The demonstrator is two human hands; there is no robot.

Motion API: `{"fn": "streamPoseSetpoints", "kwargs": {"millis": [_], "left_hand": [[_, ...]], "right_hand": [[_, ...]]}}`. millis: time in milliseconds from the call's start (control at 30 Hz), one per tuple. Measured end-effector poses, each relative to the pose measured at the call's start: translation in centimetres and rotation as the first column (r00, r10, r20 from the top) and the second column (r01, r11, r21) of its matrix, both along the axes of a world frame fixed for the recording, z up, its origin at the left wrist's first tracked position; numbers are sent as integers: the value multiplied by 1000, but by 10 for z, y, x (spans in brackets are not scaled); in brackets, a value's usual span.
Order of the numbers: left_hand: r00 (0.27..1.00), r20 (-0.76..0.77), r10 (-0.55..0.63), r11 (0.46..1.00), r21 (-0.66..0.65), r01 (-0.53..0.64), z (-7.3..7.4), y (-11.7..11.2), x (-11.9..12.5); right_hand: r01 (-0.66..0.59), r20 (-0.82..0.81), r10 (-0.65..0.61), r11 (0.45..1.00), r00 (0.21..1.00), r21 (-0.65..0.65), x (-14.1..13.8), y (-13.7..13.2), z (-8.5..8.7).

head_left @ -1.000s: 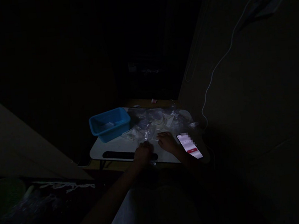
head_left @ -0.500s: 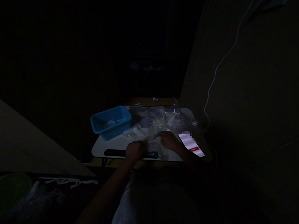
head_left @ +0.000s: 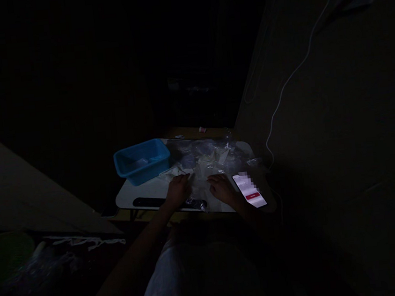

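In dim light, a sheet or bag of clear plastic (head_left: 202, 190) lies near the front of a small white folding table (head_left: 126, 193). My left hand (head_left: 178, 191) rests at its left side, with a finger stretched forward on the plastic. On the right side, my right hand (head_left: 220, 186) lies over the plastic with its fingers apart and slightly bent. Neither hand visibly grips anything. Beyond them is a crumpled heap of clear plastic (head_left: 215, 151). A whitish crumpled piece (head_left: 172, 173) sits just past my left hand.
A blue plastic basin (head_left: 147, 172) stands at the table's back left, something pale inside. A lit phone (head_left: 249, 190) lies at the right. The table has a dark slot (head_left: 148, 202) along its front. A white cable (head_left: 293, 73) hangs along the right wall. A green basket (head_left: 7, 257) is at lower left.
My hands have moved apart from the gathered plastic, and it now lies flatter between them. The left hand has reached forward and its finger has stretched out. The view has shifted slightly.
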State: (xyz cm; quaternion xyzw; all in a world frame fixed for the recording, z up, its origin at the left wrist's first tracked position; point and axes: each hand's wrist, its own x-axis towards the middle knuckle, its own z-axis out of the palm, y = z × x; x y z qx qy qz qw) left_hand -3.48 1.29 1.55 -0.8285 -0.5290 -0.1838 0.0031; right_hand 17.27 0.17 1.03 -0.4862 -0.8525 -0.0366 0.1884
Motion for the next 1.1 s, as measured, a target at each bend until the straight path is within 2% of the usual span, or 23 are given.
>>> {"fn": "streamPoseSetpoints", "kwargs": {"millis": [233,467,633,733,900,1100], "left_hand": [[987,-75,-144,989,-34,141,-14,-6,-5],[979,-137,-153,988,-8,153,-22,-6,-13],[973,-168,-157,987,6,161,-26,-5,-15],[969,-184,-165,986,2,168,-25,-5,-16],[949,-189,-251,967,-10,253,-14,-13,-28],[953,-134,-271,963,-41,268,-9,-25,-39]], "right_hand": [[20,-15,-20,1000,1000,8,-4,-7,0],[12,10,-12,1000,1000,-14,1,-3,-1],[-6,1,6,1000,1000,-21,-9,-4,3],[-75,30,76,996,997,-47,-16,-6,2],[-73,58,77,995,995,-66,-16,-7,-1],[-13,120,20,998,993,-64,-27,-7,14]]}}
